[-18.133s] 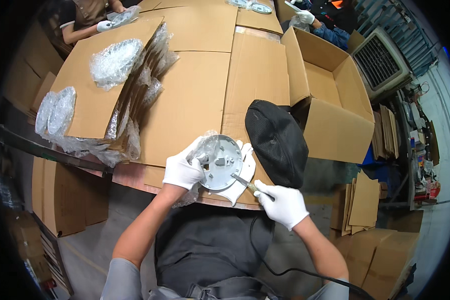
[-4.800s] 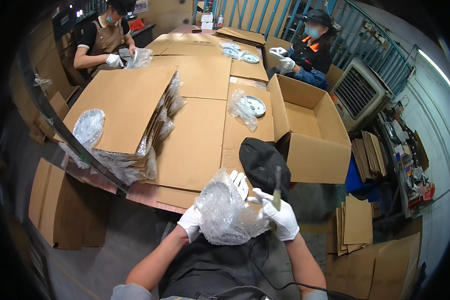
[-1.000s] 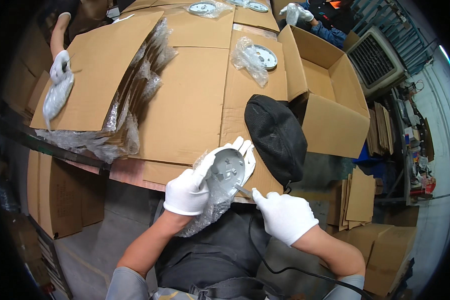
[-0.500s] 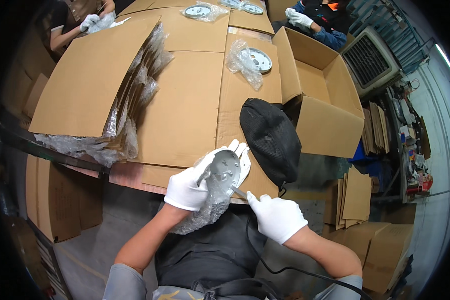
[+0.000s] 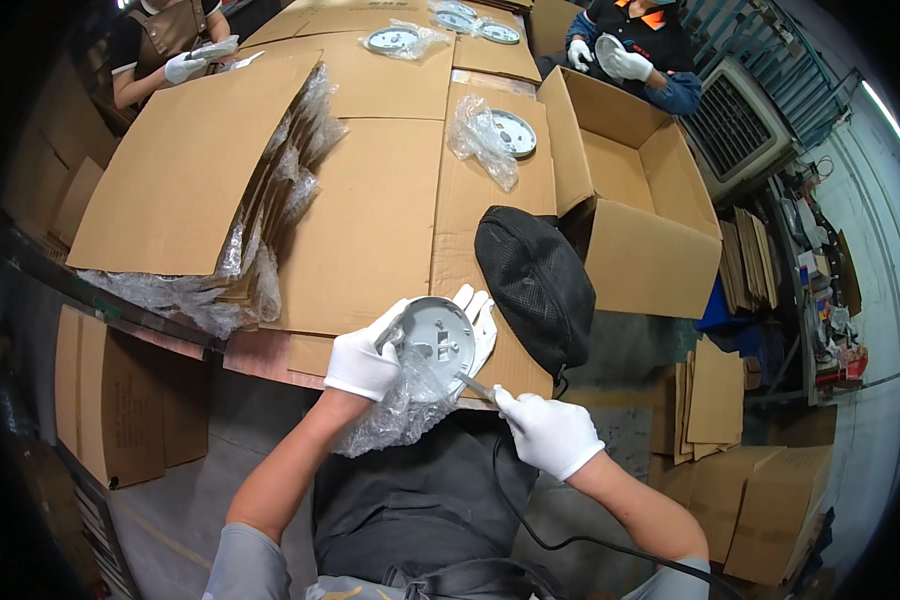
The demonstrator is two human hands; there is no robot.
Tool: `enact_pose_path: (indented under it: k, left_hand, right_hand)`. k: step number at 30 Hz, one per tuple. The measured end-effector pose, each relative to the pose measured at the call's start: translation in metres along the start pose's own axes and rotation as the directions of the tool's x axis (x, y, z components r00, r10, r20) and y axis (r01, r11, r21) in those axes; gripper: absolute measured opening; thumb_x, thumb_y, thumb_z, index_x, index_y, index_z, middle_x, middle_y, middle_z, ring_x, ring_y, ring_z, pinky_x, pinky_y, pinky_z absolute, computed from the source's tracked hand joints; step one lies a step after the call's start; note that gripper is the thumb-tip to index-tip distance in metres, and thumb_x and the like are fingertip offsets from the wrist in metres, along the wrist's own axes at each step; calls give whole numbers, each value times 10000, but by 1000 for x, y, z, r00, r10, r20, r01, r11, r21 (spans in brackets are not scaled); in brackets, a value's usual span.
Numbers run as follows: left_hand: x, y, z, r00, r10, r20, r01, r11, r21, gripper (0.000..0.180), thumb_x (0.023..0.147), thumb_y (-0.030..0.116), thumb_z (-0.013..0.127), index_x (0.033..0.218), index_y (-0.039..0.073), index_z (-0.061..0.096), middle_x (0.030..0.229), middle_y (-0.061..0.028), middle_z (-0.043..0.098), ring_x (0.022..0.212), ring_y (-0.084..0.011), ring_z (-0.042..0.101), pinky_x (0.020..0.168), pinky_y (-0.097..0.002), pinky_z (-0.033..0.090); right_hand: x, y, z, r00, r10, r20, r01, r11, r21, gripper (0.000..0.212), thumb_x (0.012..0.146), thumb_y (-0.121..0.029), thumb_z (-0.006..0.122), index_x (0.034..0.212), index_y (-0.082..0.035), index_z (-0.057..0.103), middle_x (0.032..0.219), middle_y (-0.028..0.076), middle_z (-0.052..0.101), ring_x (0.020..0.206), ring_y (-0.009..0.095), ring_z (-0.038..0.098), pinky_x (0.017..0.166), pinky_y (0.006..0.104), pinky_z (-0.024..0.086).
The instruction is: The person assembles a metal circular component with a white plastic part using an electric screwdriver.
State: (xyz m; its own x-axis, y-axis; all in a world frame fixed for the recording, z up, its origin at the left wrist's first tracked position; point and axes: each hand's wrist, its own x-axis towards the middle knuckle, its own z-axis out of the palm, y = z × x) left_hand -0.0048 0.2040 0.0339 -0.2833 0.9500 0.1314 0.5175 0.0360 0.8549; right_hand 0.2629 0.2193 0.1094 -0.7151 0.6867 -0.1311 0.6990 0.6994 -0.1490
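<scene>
My left hand [image 5: 365, 362], in a white glove, grips a round grey metal disc [image 5: 438, 322] at its left edge. The disc has small holes and raised bits on its face, which tilts up at me. Crumpled bubble wrap [image 5: 398, 412] hangs from its lower left side. In my gloved right hand [image 5: 553, 433] is a thin flat metal tool [image 5: 473, 383], whose tip meets the disc's lower right rim. White glove fingers [image 5: 484, 318] show behind the disc; I cannot tell whether they belong to a loose glove.
A black mesh bag [image 5: 535, 285] lies right of the disc, near an open carton [image 5: 650, 250]. Cardboard sheets with bubble wrap [image 5: 190, 170] stand stacked at left. Another wrapped disc [image 5: 513, 133] sits farther back. A black cable [image 5: 590, 540] crosses below. Two people work across the table.
The disc has turned to face me more and shifted slightly left, with the tool still at its rim. Across the table, the person at right now holds up a round part.
</scene>
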Motion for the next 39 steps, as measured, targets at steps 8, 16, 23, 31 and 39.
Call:
enact_pose_path:
  k: [8, 16, 23, 31, 39]
  left_hand:
    - [4, -2, 1, 997, -83, 1, 83, 996, 17, 523, 809, -41, 529, 1295, 132, 613, 888, -212, 682, 803, -298, 709, 753, -329, 543]
    - [-4, 12, -2, 975, 188, -120, -152, 954, 258, 586, 769, -99, 545, 1282, 170, 630, 765, -122, 661, 671, -272, 669, 650, -338, 540]
    - [-8, 15, -2, 969, 234, -75, -197, 923, 332, 611, 758, -98, 539, 1288, 195, 621, 726, -108, 632, 654, -265, 662, 626, -356, 537]
    - [2, -10, 3, 990, 86, -112, -73, 991, 115, 575, 769, -93, 516, 1286, 135, 627, 824, -157, 683, 697, -255, 688, 690, -309, 543]
    - [7, -10, 0, 996, -35, -76, 38, 998, 44, 490, 830, -29, 541, 1288, 128, 621, 840, -168, 681, 728, -262, 690, 724, -299, 533]
  right_hand:
    - [-5, 6, 31, 980, 16, -200, 6, 994, 109, 353, 886, -209, 607, 1239, -188, 614, 771, 17, 627, 615, 186, 650, 513, 331, 522]
    - [5, 6, -17, 998, 31, -47, -26, 993, 118, 325, 896, -247, 604, 1213, -174, 616, 757, 41, 637, 643, 229, 656, 543, 366, 515]
    - [22, -7, -36, 997, -31, 74, 31, 1000, 0, 290, 905, -219, 577, 1182, -143, 617, 725, 77, 623, 626, 259, 655, 524, 394, 513]
    - [15, -6, -5, 1000, 8, -21, -7, 998, 60, 286, 887, -204, 598, 1168, -162, 630, 731, 64, 618, 582, 255, 639, 509, 387, 509]
    - [5, -7, 33, 969, 139, -206, -89, 968, 234, 354, 824, -149, 675, 1176, -176, 677, 850, 32, 697, 687, 211, 678, 603, 315, 544]
